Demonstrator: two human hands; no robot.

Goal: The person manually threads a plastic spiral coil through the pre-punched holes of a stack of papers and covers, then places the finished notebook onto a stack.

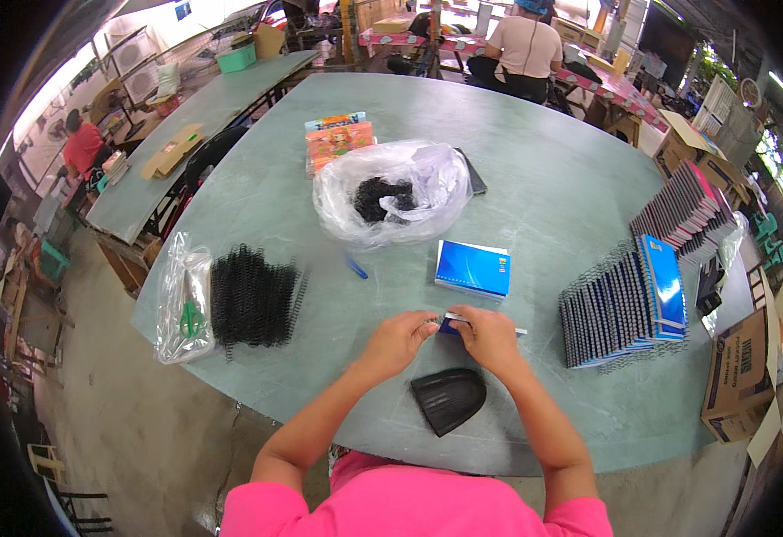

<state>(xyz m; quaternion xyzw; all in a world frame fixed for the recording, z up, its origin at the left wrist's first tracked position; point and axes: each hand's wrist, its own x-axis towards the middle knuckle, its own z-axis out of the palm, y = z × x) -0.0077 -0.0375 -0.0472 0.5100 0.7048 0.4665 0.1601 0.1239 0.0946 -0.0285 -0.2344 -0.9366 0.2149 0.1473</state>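
The 2 hands work close to the near edge of the grey-green bench [553,161]: the left hand [399,343] and right hand [490,338] both have fingers closed on 1 small blue-and-white booklet [449,327] — partly hidden by them. A black, round-ended object [450,401] lies between the forearms, nearer that edge. Just beyond sits a flat blue-covered pile [473,267]. Open benchtop runs leftward to black wire coils [253,300] near the left edge — and rightward to stacked blue spiral-bound booklets [620,304].
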